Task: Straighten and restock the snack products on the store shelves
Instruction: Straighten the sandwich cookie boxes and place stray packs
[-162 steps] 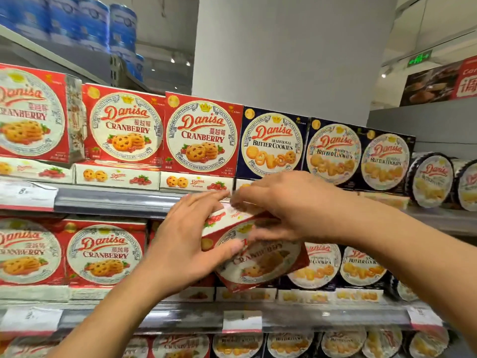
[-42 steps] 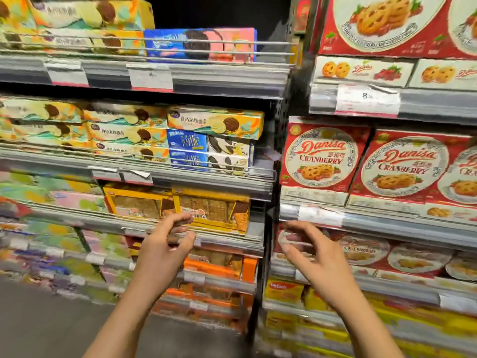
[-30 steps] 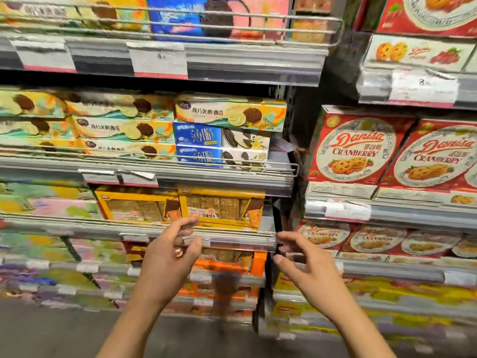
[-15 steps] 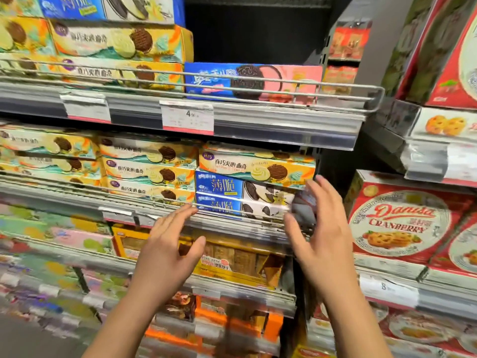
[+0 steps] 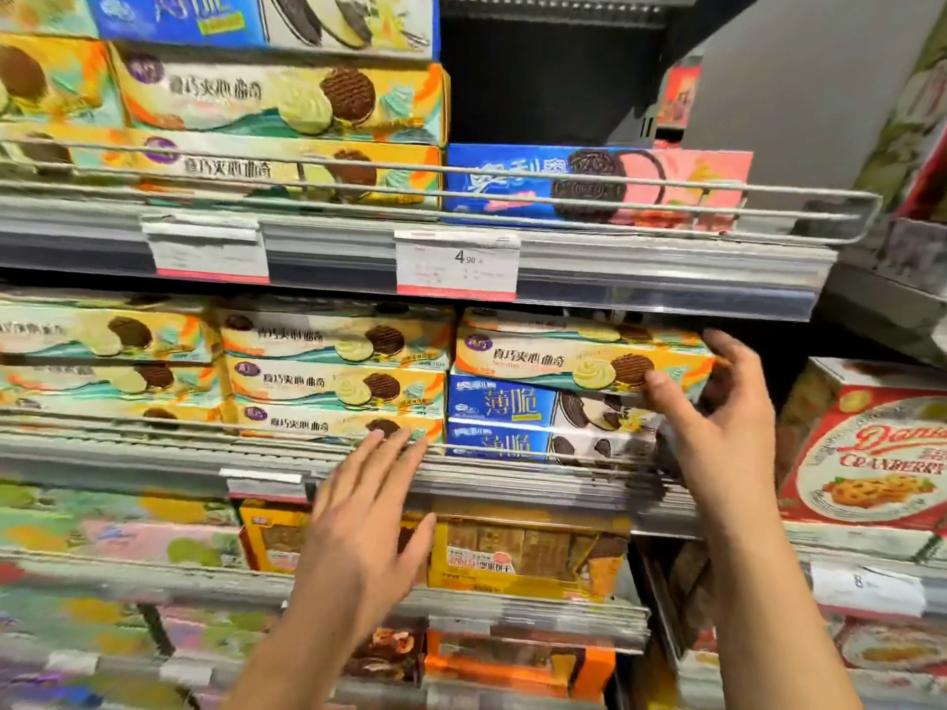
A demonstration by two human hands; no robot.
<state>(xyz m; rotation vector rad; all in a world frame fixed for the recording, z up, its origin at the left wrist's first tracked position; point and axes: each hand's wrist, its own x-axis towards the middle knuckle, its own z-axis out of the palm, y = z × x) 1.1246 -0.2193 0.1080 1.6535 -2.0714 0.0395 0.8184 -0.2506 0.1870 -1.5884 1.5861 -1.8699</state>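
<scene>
The yellow cookie box [image 5: 579, 361] lies on top of two blue boxes [image 5: 543, 425] at the right end of the middle shelf [image 5: 153, 453]. Your right hand [image 5: 717, 417] grips its right end, thumb on the front face and fingers curled around the end. Your left hand [image 5: 366, 525] hovers open, fingers straight, fingertips at the shelf's wire rail [image 5: 256, 438]. A red Danisa box [image 5: 871, 453] stands to the right.
</scene>
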